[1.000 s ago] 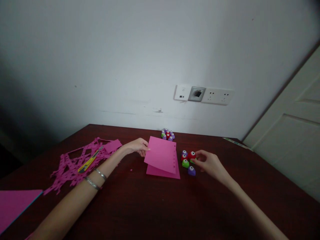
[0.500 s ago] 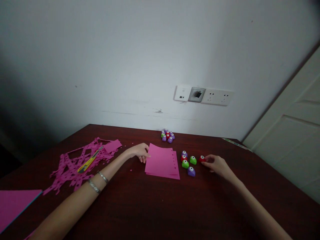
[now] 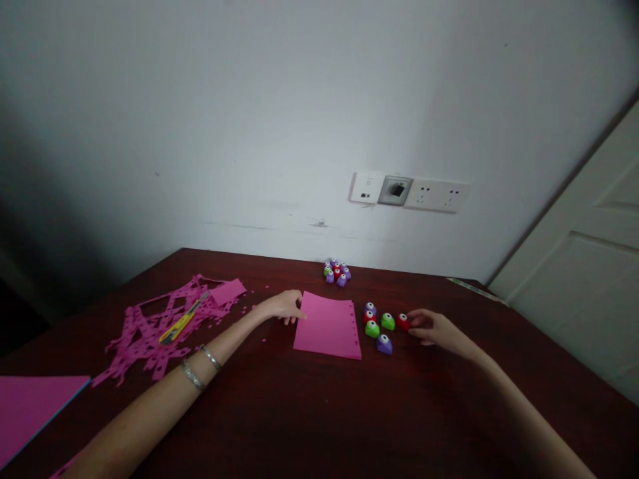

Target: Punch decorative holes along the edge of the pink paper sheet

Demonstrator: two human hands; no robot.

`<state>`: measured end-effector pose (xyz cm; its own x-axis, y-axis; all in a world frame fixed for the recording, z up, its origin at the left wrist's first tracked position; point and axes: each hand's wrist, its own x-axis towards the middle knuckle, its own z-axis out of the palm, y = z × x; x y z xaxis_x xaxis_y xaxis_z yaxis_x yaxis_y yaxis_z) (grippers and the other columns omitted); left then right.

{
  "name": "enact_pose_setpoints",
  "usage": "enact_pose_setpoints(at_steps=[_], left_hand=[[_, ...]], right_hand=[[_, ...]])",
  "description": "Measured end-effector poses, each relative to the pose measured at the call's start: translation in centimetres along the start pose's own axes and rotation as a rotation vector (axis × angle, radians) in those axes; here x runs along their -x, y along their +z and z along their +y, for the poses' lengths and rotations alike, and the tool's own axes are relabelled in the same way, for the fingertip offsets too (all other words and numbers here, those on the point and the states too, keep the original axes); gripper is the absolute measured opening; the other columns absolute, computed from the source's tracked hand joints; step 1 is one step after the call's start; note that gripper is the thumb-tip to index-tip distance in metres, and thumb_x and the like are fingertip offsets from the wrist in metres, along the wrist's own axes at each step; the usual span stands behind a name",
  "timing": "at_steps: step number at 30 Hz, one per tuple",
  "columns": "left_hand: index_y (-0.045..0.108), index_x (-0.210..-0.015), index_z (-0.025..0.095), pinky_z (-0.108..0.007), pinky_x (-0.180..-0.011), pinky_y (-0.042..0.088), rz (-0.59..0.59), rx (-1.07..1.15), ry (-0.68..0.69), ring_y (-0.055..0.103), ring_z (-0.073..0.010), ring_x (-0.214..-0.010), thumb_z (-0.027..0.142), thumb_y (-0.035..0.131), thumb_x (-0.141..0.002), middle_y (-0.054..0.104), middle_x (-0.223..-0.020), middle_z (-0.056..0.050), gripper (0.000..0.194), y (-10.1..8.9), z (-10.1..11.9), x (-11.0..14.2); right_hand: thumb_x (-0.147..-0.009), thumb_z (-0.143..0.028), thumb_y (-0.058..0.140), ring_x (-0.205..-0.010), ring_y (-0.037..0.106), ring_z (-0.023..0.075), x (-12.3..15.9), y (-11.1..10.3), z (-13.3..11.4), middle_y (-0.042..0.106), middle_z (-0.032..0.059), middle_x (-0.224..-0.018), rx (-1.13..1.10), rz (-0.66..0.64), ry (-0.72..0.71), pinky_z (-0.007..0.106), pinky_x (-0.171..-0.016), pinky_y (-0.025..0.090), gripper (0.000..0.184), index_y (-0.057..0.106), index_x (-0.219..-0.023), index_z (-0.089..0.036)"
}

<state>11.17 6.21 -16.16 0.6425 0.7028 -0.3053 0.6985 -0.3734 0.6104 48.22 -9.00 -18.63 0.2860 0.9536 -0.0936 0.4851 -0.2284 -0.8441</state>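
My left hand (image 3: 287,307) is closed on the left edge of a pink paper (image 3: 327,326), a small stack of sheets with a row of punched holes down its right side. My right hand (image 3: 432,327) has its thumb and fingers on a red craft punch (image 3: 402,322), which stands on the table. To its left stand a green craft punch (image 3: 388,321) and a purple craft punch (image 3: 384,344). Beside the paper, a second green punch (image 3: 372,329), a red punch (image 3: 369,317) and a purple punch (image 3: 370,307) are bunched together.
Several more punches (image 3: 337,272) cluster by the wall. On the left, a yellow utility knife (image 3: 183,320) lies over pink paper scraps (image 3: 142,332). A larger pink sheet (image 3: 40,406) sits at the near left. Sockets (image 3: 432,195) are on the wall above the dark table (image 3: 309,412).
The pink sheets, offset from each other before, now lie nearly flush at the right edge. My right hand stays at the red punch, its fingertips slightly more to the punch's right side.
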Motion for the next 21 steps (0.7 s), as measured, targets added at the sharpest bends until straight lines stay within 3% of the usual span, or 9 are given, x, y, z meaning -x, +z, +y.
enact_pose_setpoints(at_steps=[2, 4, 7, 11, 16, 21], left_hand=[[0.051, -0.093, 0.014, -0.021, -0.042, 0.034, 0.132, -0.097, -0.016, 0.057, -0.0134, -0.052, 0.041, 0.054, -0.074, 0.064, -0.069, -0.005, 0.033, -0.1, 0.1, 0.2], [0.052, -0.093, 0.015, -0.023, -0.049, 0.037, 0.278, -0.2, -0.017, 0.06, -0.0157, -0.062, 0.045, 0.051, -0.076, 0.066, -0.081, -0.007, 0.035, -0.2, 0.1, 0.3], [0.056, -0.089, 0.017, -0.024, -0.056, 0.038, 0.372, -0.261, -0.015, 0.061, -0.0177, -0.073, 0.048, 0.048, -0.077, 0.066, -0.087, -0.007, 0.034, -0.5, 0.1, 0.3], [0.061, -0.083, 0.019, -0.024, -0.06, 0.039, 0.437, -0.226, -0.006, 0.061, -0.0187, -0.08, 0.048, 0.049, -0.077, 0.066, -0.089, -0.005, 0.033, -0.9, 0.1, -0.9], [0.065, -0.079, 0.018, -0.025, -0.068, 0.042, 0.477, -0.193, 0.027, 0.061, -0.0184, -0.083, 0.042, 0.055, -0.075, 0.067, -0.088, -0.006, 0.026, -1.8, 0.8, -4.8], [0.064, -0.093, 0.017, -0.023, -0.07, 0.042, 0.516, -0.187, 0.028, 0.06, -0.0182, -0.087, 0.044, 0.063, -0.069, 0.067, -0.095, -0.005, 0.036, -1.5, 2.2, -8.9]], right_hand=[[-0.059, -0.032, 0.064, -0.062, 0.059, 0.0152, -0.2, -0.1, 0.3, 0.061, 0.0031, -0.073, -0.028, 0.077, -0.001, 0.024, -0.048, 0.05, 0.031, 0.058, -0.086, -0.016], [-0.064, -0.038, 0.057, -0.056, 0.057, 0.015, -0.3, 0.2, 0.7, 0.06, 0.0026, -0.066, -0.011, 0.246, -0.031, 0.024, -0.045, 0.047, 0.028, 0.058, -0.082, -0.016], [-0.066, -0.043, 0.052, -0.053, 0.056, 0.0158, -0.4, 1.0, 1.4, 0.059, 0.0029, -0.061, 0.046, 0.426, -0.079, 0.025, -0.046, 0.043, 0.031, 0.059, -0.08, -0.016], [-0.064, -0.044, 0.052, -0.06, 0.058, 0.0187, -0.6, 1.6, 2.2, 0.063, 0.0057, -0.064, 0.102, 0.475, -0.095, 0.027, -0.053, 0.042, 0.032, 0.061, -0.075, -0.015], [-0.064, -0.042, 0.052, -0.059, 0.058, 0.0191, -0.7, 1.5, 2.4, 0.064, 0.004, -0.062, 0.142, 0.449, -0.107, 0.027, -0.056, 0.041, 0.029, 0.061, -0.072, -0.017], [-0.065, -0.043, 0.05, -0.063, 0.06, 0.0198, -0.7, 1.2, 2.6, 0.066, 0.0049, -0.067, 0.182, 0.461, -0.081, 0.027, -0.059, 0.041, 0.03, 0.061, -0.075, -0.017]])
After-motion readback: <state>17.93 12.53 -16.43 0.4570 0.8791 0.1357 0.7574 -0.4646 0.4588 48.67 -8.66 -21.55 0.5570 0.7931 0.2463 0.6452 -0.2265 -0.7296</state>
